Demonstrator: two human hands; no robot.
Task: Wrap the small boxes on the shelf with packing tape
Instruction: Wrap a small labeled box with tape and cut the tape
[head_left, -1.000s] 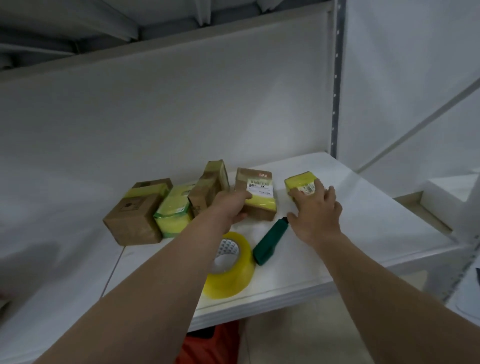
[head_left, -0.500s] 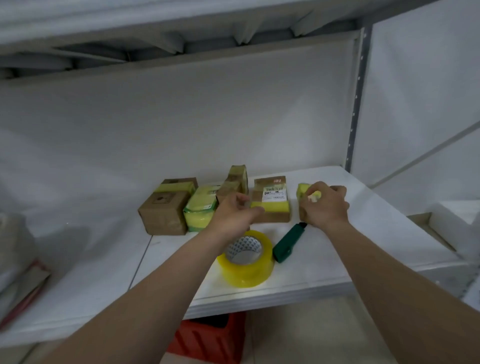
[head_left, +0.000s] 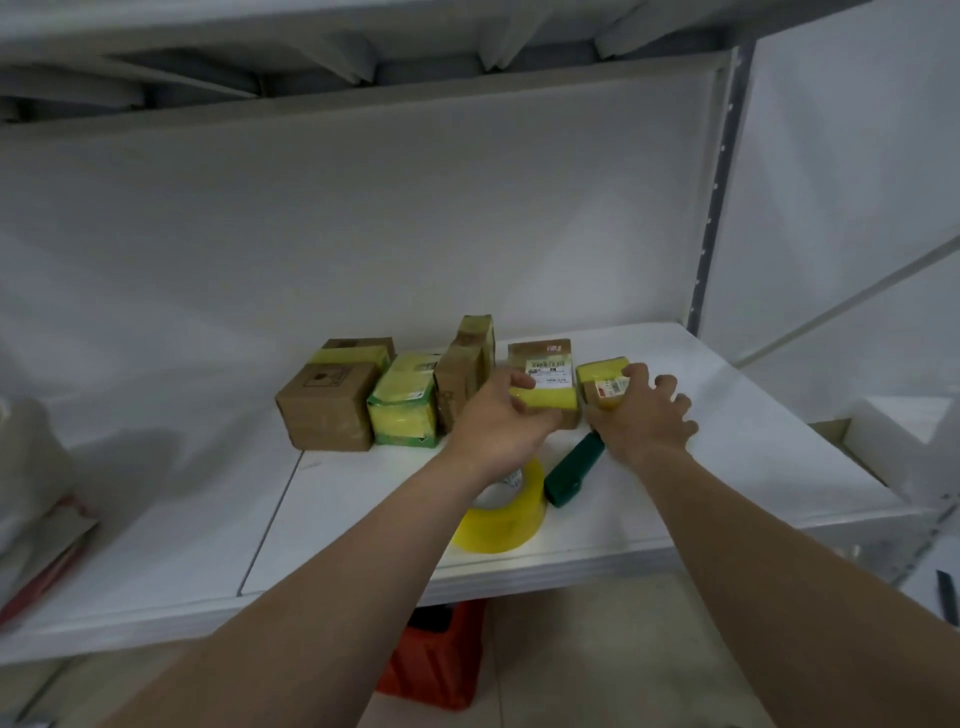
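1. Head view. On the shelf (head_left: 737, 457), toward its back edge, five small boxes sit in a row: big brown box (head_left: 324, 410) leftmost, green-yellow box (head_left: 405, 408) touching it, tall brown box (head_left: 465, 371) standing on end, labelled box (head_left: 545, 382), then little yellow box (head_left: 602, 379) rightmost.
2. All five carry yellow tape somewhere; how far round each goes is not visible.
3. Left hand (head_left: 501, 421) grasps the labelled box: thumb over its yellow-taped front, fingers curled under the near face.
4. Right hand (head_left: 641, 415) grasps the little yellow box, thumb hooked over its top, other fingers bent and fanned out past its right side. Whether that box is lifted off the shelf: cannot tell.
5. Yellow tape roll (head_left: 506, 519) lies flat near the front edge, partly under the left forearm.
6. Green cutter (head_left: 574, 467) lies just right of the roll, its far end hidden under the right hand.
7. Red crate (head_left: 436, 665) sits on the floor below the front edge.
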